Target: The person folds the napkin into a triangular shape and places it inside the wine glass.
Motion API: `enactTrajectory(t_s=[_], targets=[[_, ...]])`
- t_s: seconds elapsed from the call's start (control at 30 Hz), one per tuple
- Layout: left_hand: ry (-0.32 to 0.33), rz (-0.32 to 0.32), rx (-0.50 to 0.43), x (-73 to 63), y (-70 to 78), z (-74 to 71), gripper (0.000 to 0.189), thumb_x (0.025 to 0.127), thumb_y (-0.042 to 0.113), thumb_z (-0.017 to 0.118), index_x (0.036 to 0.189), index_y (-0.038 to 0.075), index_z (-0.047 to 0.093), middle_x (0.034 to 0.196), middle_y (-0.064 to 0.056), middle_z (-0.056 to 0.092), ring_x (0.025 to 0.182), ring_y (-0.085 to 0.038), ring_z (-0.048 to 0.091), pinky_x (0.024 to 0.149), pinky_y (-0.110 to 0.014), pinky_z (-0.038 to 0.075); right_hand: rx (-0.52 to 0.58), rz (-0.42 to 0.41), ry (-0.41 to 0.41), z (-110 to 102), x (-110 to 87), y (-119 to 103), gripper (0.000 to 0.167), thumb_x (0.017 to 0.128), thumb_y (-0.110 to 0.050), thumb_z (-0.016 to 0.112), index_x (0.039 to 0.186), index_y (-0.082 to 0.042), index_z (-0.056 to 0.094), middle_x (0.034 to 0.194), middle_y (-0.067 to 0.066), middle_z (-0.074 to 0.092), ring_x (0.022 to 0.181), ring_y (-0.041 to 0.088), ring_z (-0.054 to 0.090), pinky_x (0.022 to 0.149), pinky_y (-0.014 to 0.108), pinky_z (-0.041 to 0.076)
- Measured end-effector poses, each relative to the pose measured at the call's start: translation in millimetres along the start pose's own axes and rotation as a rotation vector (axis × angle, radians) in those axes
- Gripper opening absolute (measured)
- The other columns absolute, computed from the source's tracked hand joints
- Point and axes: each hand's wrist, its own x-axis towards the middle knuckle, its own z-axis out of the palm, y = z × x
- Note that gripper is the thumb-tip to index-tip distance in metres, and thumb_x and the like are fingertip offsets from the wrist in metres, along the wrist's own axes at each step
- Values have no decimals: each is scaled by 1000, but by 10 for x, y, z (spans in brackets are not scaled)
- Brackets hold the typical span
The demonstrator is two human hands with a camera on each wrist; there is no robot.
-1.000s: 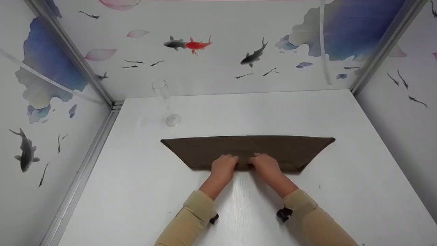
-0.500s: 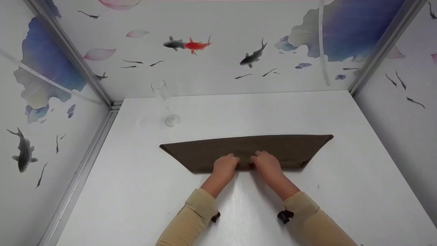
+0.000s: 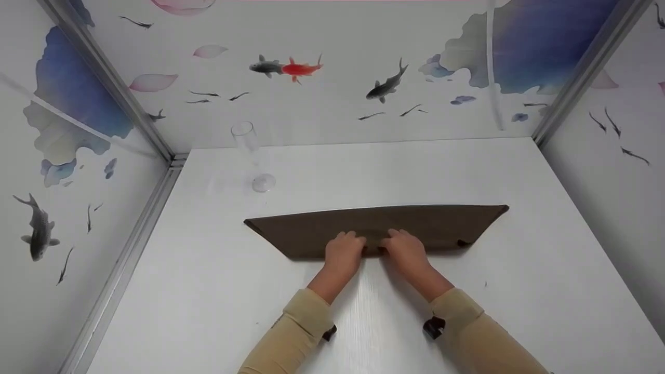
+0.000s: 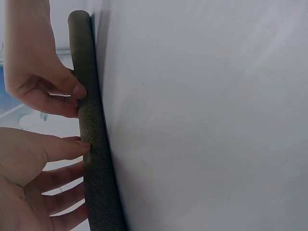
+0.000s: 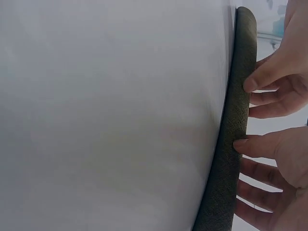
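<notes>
As the left hand (image 3: 345, 254) and right hand (image 3: 406, 253) pinch its rolled near edge (image 4: 91, 124), a brown cloth (image 3: 375, 221) lies on the counter (image 3: 182, 291). Likely soft and light, it should hold best either side of centre.

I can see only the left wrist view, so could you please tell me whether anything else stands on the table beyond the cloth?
Observer: Yes, the head view shows a clear glass standing beyond the cloth, toward the person's left.
Operator: Thank you. What outline does the cloth make, seen from above?
Observer: Roughly a trapezoid, with its longer edge on the far side and its shorter edge toward the person.
Operator: And may I ask where along that shorter edge it is being held?
Observer: Around the middle: the left hand and right hand are side by side there, and the cloth runs on past them both ways.
</notes>
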Motion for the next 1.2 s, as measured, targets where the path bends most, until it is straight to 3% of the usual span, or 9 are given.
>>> enactTrajectory(t_s=[0.33, 0.57, 0.73, 1.0, 1.2], targets=[[-78, -13, -28, 39, -18, 2, 17, 87, 3, 71, 96, 17, 74, 91, -5, 61, 83, -22, 60, 69, -35, 54, 15, 9, -22, -4, 56, 25, 11, 82, 2, 74, 88, -8, 74, 80, 7, 58, 75, 27, 59, 65, 39, 53], [-87, 11, -45, 64, -45, 5, 14, 89, 2, 69, 95, 14, 74, 91, -6, 61, 83, -22, 60, 69, -35, 54, -8, 62, -46, -31, 29, 5, 16, 82, -12, 79, 95, -7, 72, 87, 10, 61, 85, 31, 60, 77, 50, 50], [-113, 37, -52, 76, -66, -24, 17, 91, 2, 66, 100, 13, 74, 94, -7, 64, 86, -23, 62, 73, -35, 54, 9, 96, -74, 0, 15, 19, 18, 84, -6, 76, 101, -8, 72, 96, 11, 63, 94, 33, 60, 86, 56, 48], [-191, 93, -73, 32, -92, -83, 23, 91, 1, 65, 105, 17, 76, 94, -3, 67, 88, -20, 63, 75, -32, 53, 26, 98, -87, 6, -88, -17, 17, 85, -1, 72, 99, -12, 72, 90, 9, 62, 88, 33, 59, 78, 54, 48], [-169, 102, -94, 5, -107, -102, 16, 90, 6, 70, 100, 17, 75, 89, -1, 66, 84, -17, 63, 69, -30, 52, 14, 142, -101, -29, -141, -74, 14, 88, -4, 69, 99, -12, 73, 93, 10, 63, 92, 34, 60, 84, 60, 45]])
